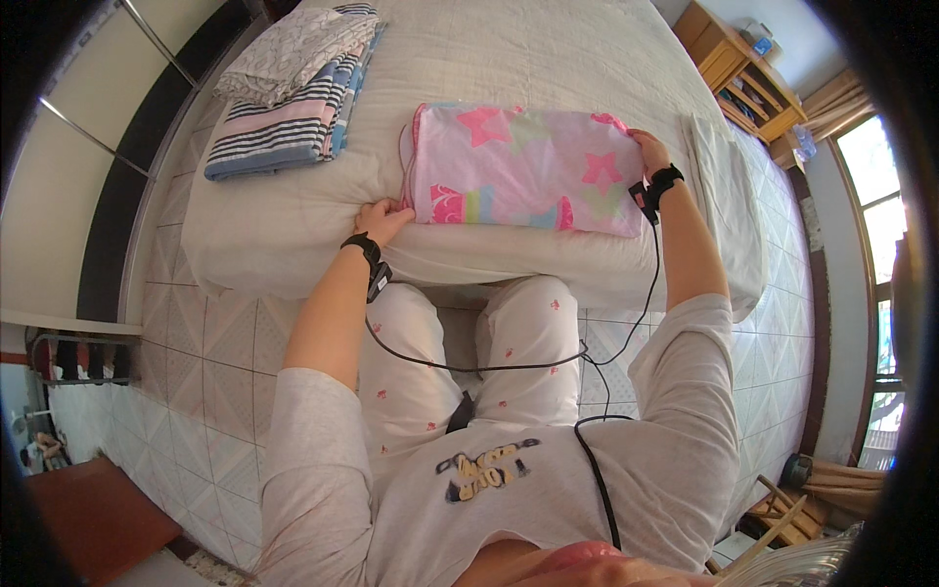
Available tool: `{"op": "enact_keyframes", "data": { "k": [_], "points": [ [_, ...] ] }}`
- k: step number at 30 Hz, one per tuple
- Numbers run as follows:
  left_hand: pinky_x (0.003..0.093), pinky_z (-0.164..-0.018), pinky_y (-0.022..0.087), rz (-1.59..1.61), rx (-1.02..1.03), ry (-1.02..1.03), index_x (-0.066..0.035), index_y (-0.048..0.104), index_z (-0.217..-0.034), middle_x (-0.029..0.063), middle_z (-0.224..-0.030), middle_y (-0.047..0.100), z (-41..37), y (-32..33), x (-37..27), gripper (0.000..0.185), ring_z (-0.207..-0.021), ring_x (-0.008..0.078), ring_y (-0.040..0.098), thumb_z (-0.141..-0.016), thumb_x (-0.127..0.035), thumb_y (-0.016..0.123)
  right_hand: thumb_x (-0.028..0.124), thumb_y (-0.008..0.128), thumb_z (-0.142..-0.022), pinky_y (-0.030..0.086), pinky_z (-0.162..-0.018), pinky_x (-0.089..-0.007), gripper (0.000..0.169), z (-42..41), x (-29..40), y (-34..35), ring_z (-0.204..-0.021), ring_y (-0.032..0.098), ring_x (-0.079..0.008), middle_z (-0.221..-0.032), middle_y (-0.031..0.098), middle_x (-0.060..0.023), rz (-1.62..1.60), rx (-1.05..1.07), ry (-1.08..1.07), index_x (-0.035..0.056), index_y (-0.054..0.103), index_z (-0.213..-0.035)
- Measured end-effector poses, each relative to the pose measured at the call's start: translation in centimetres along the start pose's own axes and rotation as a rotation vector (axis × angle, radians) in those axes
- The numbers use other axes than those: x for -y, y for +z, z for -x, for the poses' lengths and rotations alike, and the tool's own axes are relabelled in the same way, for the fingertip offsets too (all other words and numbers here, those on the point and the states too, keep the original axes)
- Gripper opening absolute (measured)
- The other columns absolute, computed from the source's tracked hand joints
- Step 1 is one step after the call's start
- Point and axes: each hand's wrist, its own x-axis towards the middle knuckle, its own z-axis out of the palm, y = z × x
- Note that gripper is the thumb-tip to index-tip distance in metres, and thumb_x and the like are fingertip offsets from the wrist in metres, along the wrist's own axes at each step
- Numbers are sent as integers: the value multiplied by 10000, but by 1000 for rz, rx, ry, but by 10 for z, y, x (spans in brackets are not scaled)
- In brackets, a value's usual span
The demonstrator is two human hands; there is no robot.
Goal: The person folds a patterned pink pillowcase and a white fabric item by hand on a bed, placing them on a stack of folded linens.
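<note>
A folded pink cloth with stars (528, 169) lies flat on the bed (543, 55), near the edge before me. My left hand (383, 219) rests at the cloth's lower left corner, with fingers at its layered edge; whether they pinch it is not plain. At the upper right corner, my right hand (651, 154) touches the cloth, its fingertips on the pink rim and its thumb hidden. Farther left on the bed is a folded striped cloth (275, 136), and a patterned white cloth (293, 55) lies bunched on top of it.
Black wrist straps carry small devices joined by a black cable (469, 369) across my lap. A pale folded cloth (722, 198) hangs over the bed's right side. Sliding wardrobe doors (73, 198) stand at the left, a wooden cabinet (733, 73) at the far right.
</note>
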Motion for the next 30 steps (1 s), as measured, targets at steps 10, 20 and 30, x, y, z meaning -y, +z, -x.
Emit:
{"op": "enact_keyframes", "data": {
  "k": [10,20,30],
  "points": [
    [338,-858,359,-17,-147,35,-88,590,-982,151,-1012,548,0,1,20,503,-984,282,490,-637,-452,547,337,615,-645,437,-723,-308,389,56,-21,13,-817,571,-195,-818,619,-127,709,-42,25,-4,606,-831],
    [383,-919,314,50,-64,-12,-176,609,-952,128,-1106,480,-11,11,8,441,-1068,323,409,-638,-478,535,318,613,-678,438,-726,-299,655,104,-62,-14,-848,559,-199,-933,571,-152,420,51,-52,-76,403,-1157],
    [367,-848,372,75,-126,72,-120,625,-871,126,-944,559,0,6,4,401,-954,281,500,-662,-456,561,241,676,-670,431,-709,-308,628,99,-53,-82,-800,535,-205,-935,545,-135,629,-754,-309,-44,388,-1150]
  ]
}}
